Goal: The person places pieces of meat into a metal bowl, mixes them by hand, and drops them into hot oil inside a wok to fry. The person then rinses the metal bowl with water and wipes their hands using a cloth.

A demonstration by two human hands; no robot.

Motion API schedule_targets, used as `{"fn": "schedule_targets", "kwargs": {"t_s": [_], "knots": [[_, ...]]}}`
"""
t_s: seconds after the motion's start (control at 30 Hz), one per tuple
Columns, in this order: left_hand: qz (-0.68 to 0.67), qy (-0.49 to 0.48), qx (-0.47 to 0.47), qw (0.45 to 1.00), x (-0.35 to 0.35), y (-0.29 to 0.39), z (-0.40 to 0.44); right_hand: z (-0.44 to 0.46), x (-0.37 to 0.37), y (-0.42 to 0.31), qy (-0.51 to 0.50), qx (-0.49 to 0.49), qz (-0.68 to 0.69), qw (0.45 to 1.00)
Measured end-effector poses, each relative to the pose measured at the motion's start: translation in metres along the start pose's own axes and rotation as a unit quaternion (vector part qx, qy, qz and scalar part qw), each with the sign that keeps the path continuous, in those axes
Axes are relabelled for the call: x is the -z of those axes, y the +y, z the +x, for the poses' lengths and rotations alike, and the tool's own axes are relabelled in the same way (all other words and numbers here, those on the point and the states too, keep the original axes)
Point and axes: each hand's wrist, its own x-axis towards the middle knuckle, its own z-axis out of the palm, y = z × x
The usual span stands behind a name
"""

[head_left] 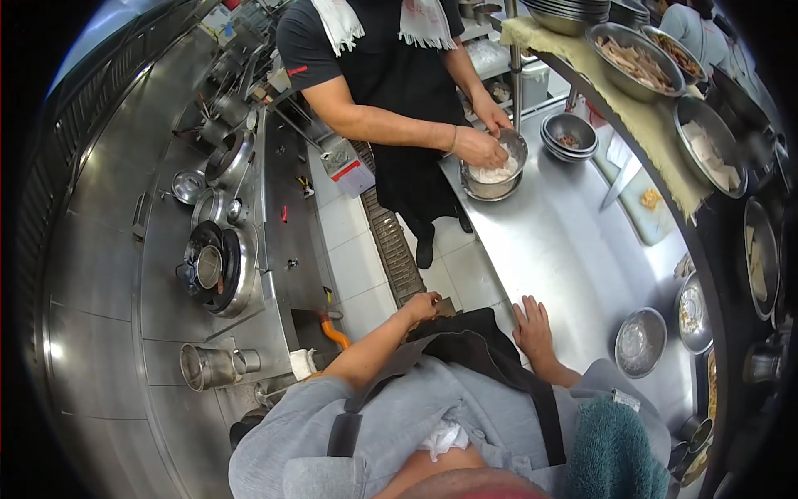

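My left hand (422, 306) is in front of my dark apron, its fingers curled together over the floor side; what it holds, if anything, is too small to name. On the edge of the steel table (549, 241) rests my right hand (534, 328), flat with fingers spread and nothing in it. A metal bowl (641, 342) with white residue stands to the right of it. Across the table, a co-worker's hand (480, 148) reaches into a metal bowl of white powder (495, 173), while the other hand steadies its rim.
Stacked bowls (569, 135), a knife (622, 180) and a cutting board (652, 218) lie at the back right. A shelf (615, 116) with food bowls curves along the right. Pans and a strainer (209, 267) sit on the left counter. An orange hose (335, 331) is near my left arm.
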Motion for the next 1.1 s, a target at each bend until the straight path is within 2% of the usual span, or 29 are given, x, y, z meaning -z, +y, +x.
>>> {"fn": "schedule_targets", "kwargs": {"t_s": [0.07,0.1,0.17,0.23,0.3,0.37,0.43,0.5,0.53,0.57,0.6,0.63,0.77,1.1], "knots": [[-0.034,-0.028,0.024,0.999,0.0,0.009,-0.005,0.002,0.002,-0.001,-0.004,-0.003,0.001,1.0],[0.013,-0.026,-0.016,0.999,-0.012,-0.01,0.002,0.002,0.003,-0.003,-0.008,-0.008,0.005,1.0],[0.048,-0.022,-0.021,0.998,-0.028,-0.038,0.006,0.001,0.001,0.0,-0.006,-0.009,0.001,1.0],[0.06,-0.004,-0.038,0.997,-0.061,-0.104,0.017,0.0,-0.005,0.001,0.001,-0.01,-0.005,1.0],[0.095,-0.04,0.077,0.992,-0.061,-0.123,-0.011,0.0,-0.004,0.003,-0.003,-0.009,-0.013,1.0],[0.037,-0.01,0.111,0.993,-0.07,-0.153,-0.047,0.0,-0.002,0.001,-0.01,-0.008,0.001,1.0],[0.186,-0.205,0.063,0.959,-0.073,-0.191,-0.069,0.001,-0.002,0.0,-0.016,-0.008,-0.002,1.0],[0.27,-0.221,0.033,0.937,-0.091,-0.222,-0.094,0.001,-0.001,-0.001,-0.023,-0.004,-0.006,1.0],[0.262,-0.219,0.036,0.939,-0.096,-0.215,-0.104,0.002,0.0,-0.002,-0.028,-0.008,-0.006,1.0],[0.126,-0.146,0.197,0.961,-0.102,-0.208,-0.118,0.002,0.001,-0.001,-0.033,-0.01,-0.005,0.999],[-0.014,-0.067,0.35,0.934,-0.105,-0.202,-0.128,0.005,0.002,0.0,-0.039,-0.003,-0.006,0.999],[-0.061,-0.036,0.365,0.928,-0.113,-0.2,-0.135,0.006,0.002,-0.001,-0.032,0.001,-0.005,0.999],[-0.042,-0.055,0.262,0.963,-0.133,-0.197,-0.135,0.003,0.002,-0.002,-0.024,-0.004,0.004,1.0],[-0.067,-0.03,0.165,0.984,-0.103,-0.222,-0.074,0.006,0.0,0.001,-0.027,-0.004,-0.017,0.999]]}}
